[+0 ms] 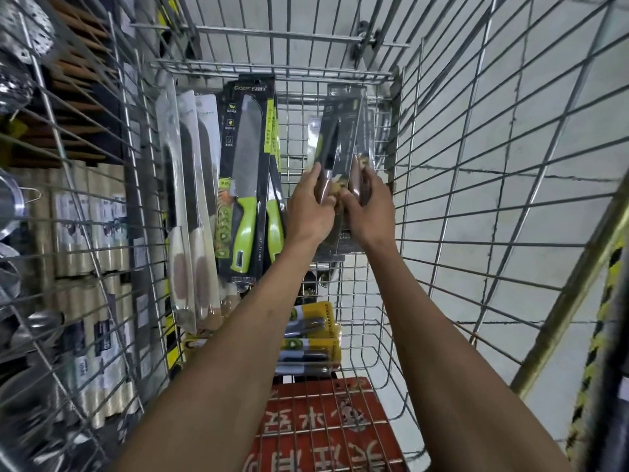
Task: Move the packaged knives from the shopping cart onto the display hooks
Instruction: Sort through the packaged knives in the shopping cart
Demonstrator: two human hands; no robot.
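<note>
Together, left hand [308,209] and right hand [369,206] pinch flat, glossy, dark knife packs [340,131].

cart [279,75] was bright bare wire metal; the held knife pack [340,131] showed glossy clear plastic; green knife handle [243,229] looked smooth shiny plastic, its blade [246,148] dull grey steel.
</note>
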